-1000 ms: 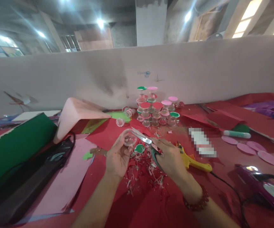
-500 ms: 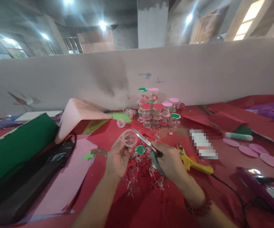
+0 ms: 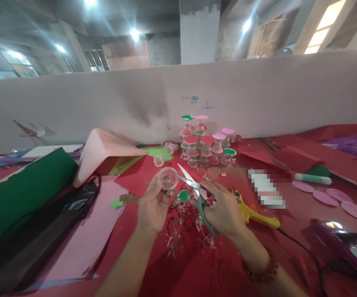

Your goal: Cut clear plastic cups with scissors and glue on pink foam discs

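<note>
1. Head view, hands: The left hand grasped a clear cup at near centre. The right hand gripped scissors, blades parted and pointing left toward the cup's rim.
2. Head view, done: At far centre, a stack of cups stood against the wall, with green, red and pink paper discs on the visible tops. These units appeared finished. Paper shreds on the table suggested repeated trimming.
3. Head view, left: The held cup showed no coloured disc and was judged incomplete. A loose cup lay beyond it, also without a visible disc. Loose pink discs lay at right, apparently unused; a yellow glue gun lay right of the right hand.
4. Head view, unclear: Blade contact with the rim could not be confirmed. The right hand hid part of the scissor handles. Rear cups in the stack were covered by front ones. A pale object at right was pixelated. Both forearms were cut off at the near edge.
</note>
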{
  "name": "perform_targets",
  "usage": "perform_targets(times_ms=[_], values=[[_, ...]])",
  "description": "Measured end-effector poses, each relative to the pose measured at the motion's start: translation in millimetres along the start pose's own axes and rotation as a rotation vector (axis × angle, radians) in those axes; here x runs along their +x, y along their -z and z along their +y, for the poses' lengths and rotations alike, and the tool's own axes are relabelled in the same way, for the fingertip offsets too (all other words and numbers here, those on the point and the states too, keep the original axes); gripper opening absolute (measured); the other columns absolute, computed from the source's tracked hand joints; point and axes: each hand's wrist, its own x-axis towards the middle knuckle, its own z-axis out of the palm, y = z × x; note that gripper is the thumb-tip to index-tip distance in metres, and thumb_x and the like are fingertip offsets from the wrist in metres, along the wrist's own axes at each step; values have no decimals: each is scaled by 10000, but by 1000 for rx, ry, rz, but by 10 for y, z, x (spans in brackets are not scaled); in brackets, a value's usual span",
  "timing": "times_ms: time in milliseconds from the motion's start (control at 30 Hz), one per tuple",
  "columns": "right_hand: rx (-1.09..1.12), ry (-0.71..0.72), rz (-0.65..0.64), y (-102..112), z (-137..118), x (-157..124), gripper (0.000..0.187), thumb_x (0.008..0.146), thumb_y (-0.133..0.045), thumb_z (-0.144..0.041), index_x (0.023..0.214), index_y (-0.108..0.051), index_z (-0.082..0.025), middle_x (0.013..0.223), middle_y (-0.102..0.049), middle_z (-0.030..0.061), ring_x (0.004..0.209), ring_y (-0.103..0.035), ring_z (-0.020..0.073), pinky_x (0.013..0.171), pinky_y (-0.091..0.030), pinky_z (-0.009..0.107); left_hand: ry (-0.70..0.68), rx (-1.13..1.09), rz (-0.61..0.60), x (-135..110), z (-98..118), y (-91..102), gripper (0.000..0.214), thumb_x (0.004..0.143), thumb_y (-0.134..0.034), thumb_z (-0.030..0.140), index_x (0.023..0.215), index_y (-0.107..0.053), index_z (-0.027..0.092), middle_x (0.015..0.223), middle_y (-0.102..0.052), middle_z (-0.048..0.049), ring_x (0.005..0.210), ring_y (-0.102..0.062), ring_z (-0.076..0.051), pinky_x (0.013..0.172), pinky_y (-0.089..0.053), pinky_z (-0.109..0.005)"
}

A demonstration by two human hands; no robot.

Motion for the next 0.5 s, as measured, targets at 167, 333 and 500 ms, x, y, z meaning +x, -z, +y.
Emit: perform_targets(times_ms=[167,333,500], values=[[35,38,21,-69,73,-25,364,733,-596,-221,1088,-665,-264,937,-695,42,798,-640,186,719,-479,267,17,-30,-2,-6,34,-18,281,754,-643,233,1025,-662,162,888,-664,-65,657,-567,-114,565,-476,-226],[25,67,4,-74,95,-21,338,747,-581,-219,1069,-680,-248,852,-703,43,739,-641,178,686,-478,249,6,-24,-11,6,25,10,271,768,-634,241,1027,-670,169,884,-666,-62,653,-569,-112,538,-462,-217],[-7,71,-26,-54,92,-25,375,750,-552,-176,1094,-670,-262,889,-707,34,745,-643,167,658,-468,228,6,-26,3,17,3,23,268,758,-642,222,1017,-679,165,896,-670,-58,650,-569,-111,538,-467,-217]])
